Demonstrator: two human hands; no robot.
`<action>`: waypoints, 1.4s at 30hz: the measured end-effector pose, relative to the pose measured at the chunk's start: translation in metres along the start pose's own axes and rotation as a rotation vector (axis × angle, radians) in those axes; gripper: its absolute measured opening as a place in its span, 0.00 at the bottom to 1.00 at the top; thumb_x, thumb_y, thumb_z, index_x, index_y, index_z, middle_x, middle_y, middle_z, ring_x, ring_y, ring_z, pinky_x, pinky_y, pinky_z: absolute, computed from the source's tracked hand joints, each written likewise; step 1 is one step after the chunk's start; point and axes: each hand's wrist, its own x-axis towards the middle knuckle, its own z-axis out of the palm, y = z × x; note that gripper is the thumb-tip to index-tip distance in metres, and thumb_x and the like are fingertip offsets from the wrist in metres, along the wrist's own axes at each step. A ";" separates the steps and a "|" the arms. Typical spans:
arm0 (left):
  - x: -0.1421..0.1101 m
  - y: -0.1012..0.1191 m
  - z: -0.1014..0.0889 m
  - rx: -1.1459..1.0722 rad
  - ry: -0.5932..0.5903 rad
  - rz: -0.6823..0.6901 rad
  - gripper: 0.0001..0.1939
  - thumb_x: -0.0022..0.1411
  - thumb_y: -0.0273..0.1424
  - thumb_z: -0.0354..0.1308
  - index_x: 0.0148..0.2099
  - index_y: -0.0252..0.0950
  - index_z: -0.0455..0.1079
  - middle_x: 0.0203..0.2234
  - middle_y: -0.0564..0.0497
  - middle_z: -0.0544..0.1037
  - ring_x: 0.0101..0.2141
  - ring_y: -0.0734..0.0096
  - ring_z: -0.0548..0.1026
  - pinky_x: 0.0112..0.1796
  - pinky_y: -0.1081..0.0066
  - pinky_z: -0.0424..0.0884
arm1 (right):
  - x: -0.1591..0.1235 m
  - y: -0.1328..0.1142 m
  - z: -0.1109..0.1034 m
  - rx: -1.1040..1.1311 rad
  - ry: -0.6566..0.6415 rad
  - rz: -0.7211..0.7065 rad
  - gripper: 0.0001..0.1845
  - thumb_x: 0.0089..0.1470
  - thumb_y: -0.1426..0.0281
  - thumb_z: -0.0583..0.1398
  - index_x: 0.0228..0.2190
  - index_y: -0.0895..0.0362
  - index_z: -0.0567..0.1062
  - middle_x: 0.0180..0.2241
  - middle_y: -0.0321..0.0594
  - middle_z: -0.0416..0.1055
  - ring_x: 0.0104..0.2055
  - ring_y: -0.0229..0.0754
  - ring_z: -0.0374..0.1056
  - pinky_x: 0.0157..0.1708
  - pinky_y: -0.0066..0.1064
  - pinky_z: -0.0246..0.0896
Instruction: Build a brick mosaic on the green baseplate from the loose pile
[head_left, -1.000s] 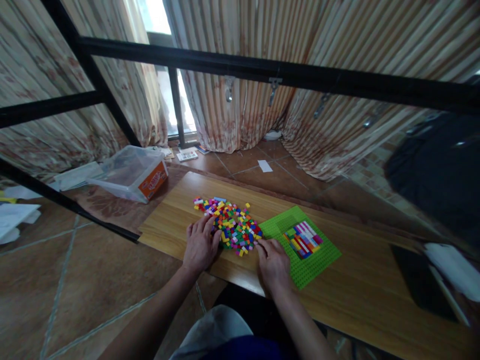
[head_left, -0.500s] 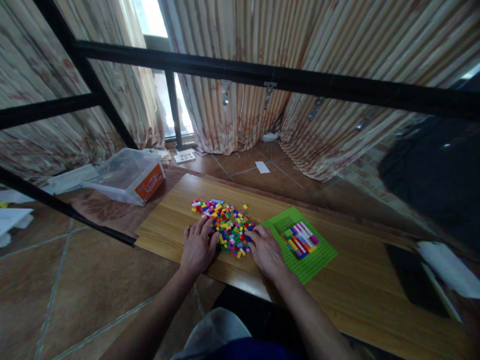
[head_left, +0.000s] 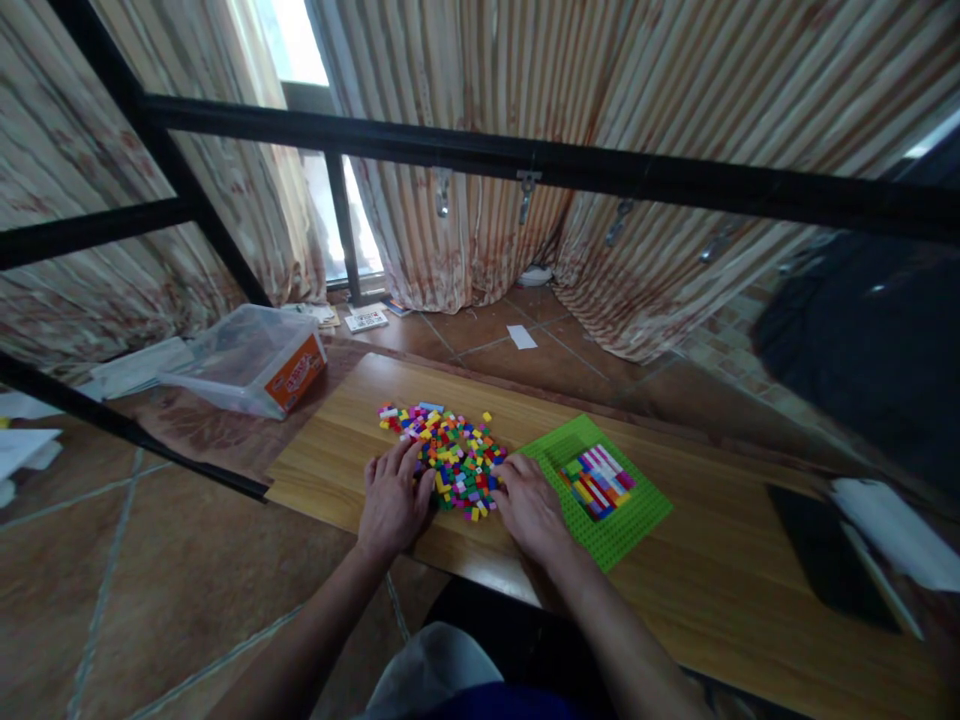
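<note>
A heap of small toy building bricks in many colours lies on the wooden bench top. At the heap's left edge rests my left hand, its fingers apart and the thumb stretched toward the bricks. My right hand is at the heap's right side, thumb and fingertips drawn together by the bricks; whatever they pinch is too small to make out. Just right of that hand lies a green baseplate, tilted on the bench. A block of coloured bricks is set in rows on it.
A clear plastic box with an orange label stands on the floor at the left. Black metal bars cross ahead of the bench. A dark flat item and a white item lie at the bench's right end.
The view has shifted slightly. Both hands stay at nearly the same places beside the heap, with the right fingertips moved only a little. The bricks on the baseplate look the same.
</note>
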 end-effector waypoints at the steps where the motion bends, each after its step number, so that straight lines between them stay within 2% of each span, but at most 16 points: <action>1: 0.000 0.000 0.000 0.001 0.000 -0.003 0.23 0.67 0.39 0.48 0.61 0.37 0.62 0.58 0.40 0.69 0.58 0.56 0.65 0.57 0.52 0.58 | 0.000 0.000 -0.001 0.001 -0.006 -0.004 0.10 0.53 0.75 0.60 0.38 0.54 0.76 0.42 0.43 0.69 0.48 0.48 0.63 0.49 0.39 0.61; 12: 0.001 -0.005 0.002 0.048 0.015 0.006 0.23 0.67 0.39 0.48 0.60 0.36 0.63 0.58 0.41 0.68 0.55 0.53 0.68 0.54 0.52 0.60 | 0.005 -0.002 -0.003 0.009 -0.014 0.002 0.09 0.52 0.76 0.60 0.36 0.54 0.76 0.41 0.41 0.69 0.46 0.45 0.63 0.49 0.37 0.61; 14: 0.002 -0.007 0.003 0.050 0.022 0.017 0.23 0.67 0.39 0.48 0.60 0.36 0.63 0.58 0.41 0.68 0.54 0.53 0.69 0.54 0.52 0.61 | 0.003 -0.006 -0.007 0.051 0.039 0.021 0.09 0.52 0.77 0.59 0.36 0.54 0.75 0.40 0.41 0.70 0.45 0.45 0.64 0.49 0.36 0.61; 18: 0.004 -0.009 0.004 0.069 0.030 0.021 0.22 0.66 0.39 0.48 0.60 0.38 0.63 0.57 0.42 0.70 0.52 0.53 0.70 0.53 0.52 0.62 | -0.014 -0.008 -0.021 0.244 0.263 0.128 0.08 0.54 0.74 0.58 0.37 0.54 0.73 0.38 0.39 0.71 0.43 0.42 0.66 0.46 0.34 0.63; 22: 0.005 -0.009 0.005 0.080 0.049 0.032 0.22 0.66 0.39 0.48 0.60 0.39 0.63 0.57 0.42 0.70 0.52 0.53 0.70 0.52 0.53 0.63 | -0.048 0.016 -0.029 0.481 0.458 0.285 0.07 0.54 0.70 0.59 0.37 0.53 0.73 0.34 0.36 0.73 0.36 0.39 0.69 0.40 0.32 0.66; 26: 0.006 -0.011 0.005 0.097 0.039 0.053 0.23 0.67 0.40 0.46 0.60 0.40 0.62 0.56 0.41 0.70 0.52 0.53 0.71 0.51 0.53 0.64 | -0.079 0.059 -0.028 0.688 0.680 0.453 0.14 0.52 0.63 0.61 0.40 0.55 0.73 0.37 0.41 0.76 0.38 0.42 0.72 0.42 0.36 0.68; 29: 0.007 -0.012 0.005 0.106 0.036 0.062 0.23 0.67 0.40 0.46 0.62 0.41 0.60 0.56 0.42 0.70 0.52 0.53 0.71 0.50 0.53 0.64 | -0.087 0.086 -0.026 0.786 0.828 0.573 0.17 0.49 0.60 0.63 0.38 0.57 0.73 0.36 0.43 0.76 0.37 0.44 0.73 0.41 0.38 0.69; 31: 0.007 -0.012 0.005 0.108 0.038 0.069 0.23 0.67 0.39 0.46 0.62 0.42 0.60 0.56 0.42 0.70 0.52 0.53 0.71 0.50 0.53 0.65 | -0.086 0.099 -0.025 0.824 0.893 0.606 0.18 0.48 0.58 0.64 0.37 0.57 0.73 0.34 0.43 0.76 0.36 0.43 0.73 0.39 0.38 0.69; 35: 0.008 -0.015 0.006 0.113 0.022 0.078 0.24 0.66 0.39 0.46 0.63 0.42 0.59 0.57 0.42 0.70 0.52 0.52 0.71 0.50 0.52 0.65 | -0.079 0.110 -0.022 0.824 0.900 0.607 0.18 0.49 0.59 0.63 0.38 0.58 0.73 0.35 0.42 0.75 0.36 0.43 0.71 0.39 0.37 0.68; 42: 0.009 -0.019 0.005 0.127 -0.010 0.095 0.24 0.66 0.39 0.47 0.63 0.41 0.58 0.57 0.41 0.70 0.53 0.52 0.70 0.50 0.52 0.65 | -0.071 0.114 -0.021 0.625 0.876 0.596 0.18 0.50 0.59 0.62 0.39 0.57 0.77 0.38 0.43 0.73 0.36 0.42 0.68 0.39 0.36 0.64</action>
